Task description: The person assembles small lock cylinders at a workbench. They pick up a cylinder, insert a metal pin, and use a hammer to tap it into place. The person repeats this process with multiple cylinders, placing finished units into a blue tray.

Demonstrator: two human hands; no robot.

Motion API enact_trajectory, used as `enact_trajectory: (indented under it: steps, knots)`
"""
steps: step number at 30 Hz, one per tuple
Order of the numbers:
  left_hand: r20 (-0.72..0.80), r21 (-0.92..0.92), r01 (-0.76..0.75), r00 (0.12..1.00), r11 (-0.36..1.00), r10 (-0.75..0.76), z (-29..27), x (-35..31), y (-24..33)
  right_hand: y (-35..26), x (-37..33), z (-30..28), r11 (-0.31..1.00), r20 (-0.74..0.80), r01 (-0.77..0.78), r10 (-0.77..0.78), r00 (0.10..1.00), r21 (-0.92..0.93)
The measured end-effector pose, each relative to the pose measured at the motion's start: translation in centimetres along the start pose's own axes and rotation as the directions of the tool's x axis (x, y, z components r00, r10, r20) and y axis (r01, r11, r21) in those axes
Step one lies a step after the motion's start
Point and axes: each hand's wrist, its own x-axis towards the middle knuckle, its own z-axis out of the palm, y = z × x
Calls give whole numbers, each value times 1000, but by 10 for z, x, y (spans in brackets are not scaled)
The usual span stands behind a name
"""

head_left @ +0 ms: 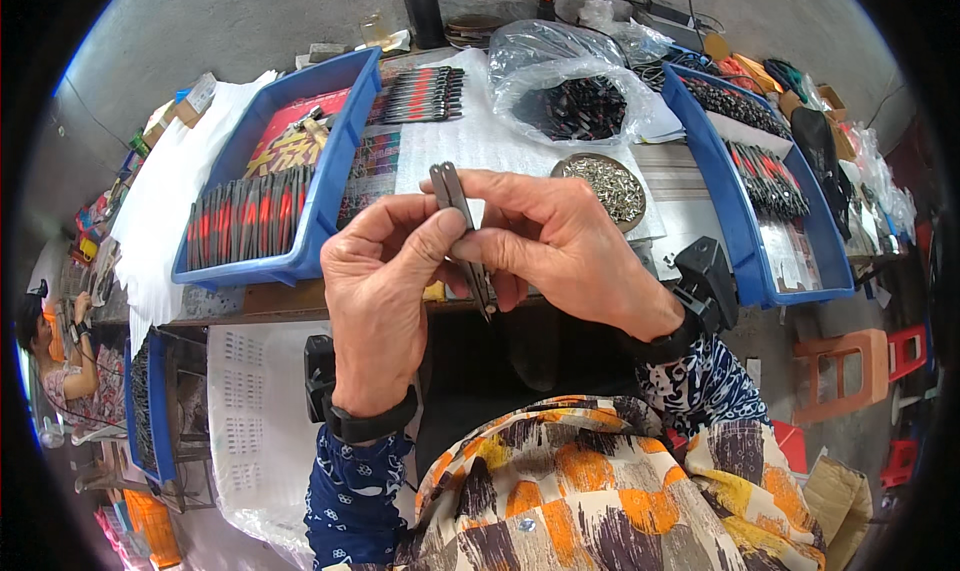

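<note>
Between both hands, above the table's front edge, is a slim dark metal piece (452, 188) made of two long parallel halves. It looks like the handle of a folding tool, but its exact kind is unclear. My left hand (385, 276) pinches it from the left, thumb across its middle. My right hand (560, 246) grips it from the right, the thumb pressed on its side and the index finger near its upper end. The lower end narrows below my fingers. My other fingertips are partly hidden behind it.
A blue bin (340, 186) on the left holds a row of black-and-red handles (248, 216); another blue bin (715, 186) stands right. Behind my hands are a plastic bag (510, 89) of dark parts and a round dish of small metal pieces (605, 186). A co-worker (75, 356) sits far left.
</note>
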Motion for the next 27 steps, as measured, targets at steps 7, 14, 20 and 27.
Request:
enact_trajectory:
  steps: [7,14,20,27]
  knots:
    - [9,-25,-64,998,998,64,-15,10,3,2,22,8,995,37,87,-89,995,48]
    - [-22,-20,-88,996,996,88,-21,16,7,0,34,11,991,69,132,-133,989,25]
    - [-4,-16,-124,992,992,124,-24,17,8,-2,36,12,990,90,142,-144,986,19]
    - [12,-9,-176,984,984,176,-25,18,4,0,35,13,991,85,133,-134,987,19]
